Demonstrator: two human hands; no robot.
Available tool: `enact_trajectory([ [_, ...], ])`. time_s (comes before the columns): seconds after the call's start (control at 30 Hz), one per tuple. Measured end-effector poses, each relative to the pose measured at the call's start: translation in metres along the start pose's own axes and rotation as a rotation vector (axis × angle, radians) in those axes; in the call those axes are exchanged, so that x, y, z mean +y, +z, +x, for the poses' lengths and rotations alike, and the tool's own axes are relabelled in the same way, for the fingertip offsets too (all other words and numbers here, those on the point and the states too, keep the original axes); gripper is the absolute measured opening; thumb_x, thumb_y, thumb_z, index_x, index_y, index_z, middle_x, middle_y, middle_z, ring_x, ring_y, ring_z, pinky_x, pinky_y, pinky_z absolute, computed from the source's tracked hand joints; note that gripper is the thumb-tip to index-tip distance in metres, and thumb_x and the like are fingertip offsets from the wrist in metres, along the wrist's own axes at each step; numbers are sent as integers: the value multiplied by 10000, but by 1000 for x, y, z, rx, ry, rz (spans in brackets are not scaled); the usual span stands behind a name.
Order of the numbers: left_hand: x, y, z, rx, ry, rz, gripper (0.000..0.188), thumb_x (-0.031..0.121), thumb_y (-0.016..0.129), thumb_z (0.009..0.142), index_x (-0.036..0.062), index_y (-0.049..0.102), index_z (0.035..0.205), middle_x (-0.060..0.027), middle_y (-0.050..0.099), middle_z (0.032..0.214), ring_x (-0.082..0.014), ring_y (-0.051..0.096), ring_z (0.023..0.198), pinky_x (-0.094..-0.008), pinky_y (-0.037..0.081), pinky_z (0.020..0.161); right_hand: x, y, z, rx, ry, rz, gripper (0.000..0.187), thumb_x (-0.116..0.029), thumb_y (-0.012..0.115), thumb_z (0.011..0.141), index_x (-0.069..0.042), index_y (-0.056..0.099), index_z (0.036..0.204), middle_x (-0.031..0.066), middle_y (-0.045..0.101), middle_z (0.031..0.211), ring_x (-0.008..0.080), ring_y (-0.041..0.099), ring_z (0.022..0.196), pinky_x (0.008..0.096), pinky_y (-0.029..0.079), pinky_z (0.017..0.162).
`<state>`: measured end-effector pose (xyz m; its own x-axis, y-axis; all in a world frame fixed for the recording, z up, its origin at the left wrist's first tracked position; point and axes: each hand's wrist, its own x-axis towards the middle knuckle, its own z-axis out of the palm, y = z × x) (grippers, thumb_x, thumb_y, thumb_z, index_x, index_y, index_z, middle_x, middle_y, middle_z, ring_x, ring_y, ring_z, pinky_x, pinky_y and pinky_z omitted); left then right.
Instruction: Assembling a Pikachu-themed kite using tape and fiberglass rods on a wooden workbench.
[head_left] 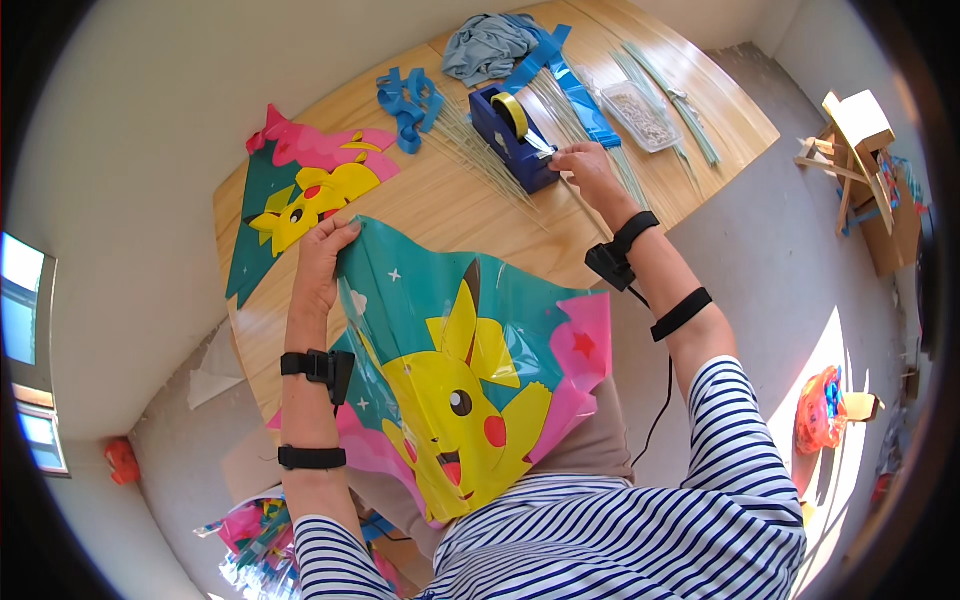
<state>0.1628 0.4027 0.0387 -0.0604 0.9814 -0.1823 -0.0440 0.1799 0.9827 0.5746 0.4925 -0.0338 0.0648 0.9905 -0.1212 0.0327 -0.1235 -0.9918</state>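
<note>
My left hand [325, 255] pinches the top corner of a glossy kite sheet [500, 390], teal and pink with a yellow long-eared cartoon character. The sheet hangs over my lap, its upper part near the table edge. My right hand [590, 175] reaches to the front of a dark blue tape dispenser [513, 150]. Its thumb and fingers are closed on the end of a clear tape strip [539, 145]. That strip runs from the yellow-cored tape roll [510, 115]. Left of the dispenser, a second printed kite sheet [320, 190] lies folded on the table.
The wooden table [420, 190] carries thin pale sticks [470, 150], blue ribbon strips [408, 105], a grey-blue cloth [487, 48] and a clear tub [640, 115] of small pale pieces. On the floor are colourful plastic scraps [255, 545] and a red bag [820, 410].
</note>
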Motion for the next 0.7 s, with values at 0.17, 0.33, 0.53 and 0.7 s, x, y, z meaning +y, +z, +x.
enact_trajectory([
  [0.17, 0, -5, 0, -31, -17, -15, 49, 95, 717, 875, 78, 672, 882, 32, 635, 828, -69, 574, 776, -216, 468, 738, 9, 7, -20, 0, 270, 502, 167, -155, 635, 934, -31, 623, 1045, 116, 647, 945, 261, 680, 887, 465, 541, 853],
  [0.33, 1, -5, 0, -28, -13, -18, 44, 91, 719, 872, 78, 677, 879, 29, 640, 836, -69, 581, 787, -220, 478, 753, 25, 7, -25, 63, 383, 800, 186, -134, 648, 924, -15, 585, 1053, 137, 612, 964, 308, 681, 920, 517, 546, 909],
  [0.53, 4, -4, -4, -19, -19, -32, 38, 87, 716, 873, 74, 686, 892, 30, 643, 870, -71, 582, 824, -225, 476, 782, 11, 23, -23, 79, 396, 818, 152, -97, 619, 936, 8, 564, 1032, 157, 617, 992, 312, 671, 955, 534, 538, 918],
  [0.7, 7, 3, -6, -9, 22, -28, 72, 96, 718, 870, 51, 676, 907, 22, 643, 827, -68, 583, 746, -213, 479, 689, 25, 32, -13, 159, 338, 812, 124, -45, 625, 903, 20, 589, 1002, 154, 636, 933, 308, 694, 838, 515, 569, 812],
])
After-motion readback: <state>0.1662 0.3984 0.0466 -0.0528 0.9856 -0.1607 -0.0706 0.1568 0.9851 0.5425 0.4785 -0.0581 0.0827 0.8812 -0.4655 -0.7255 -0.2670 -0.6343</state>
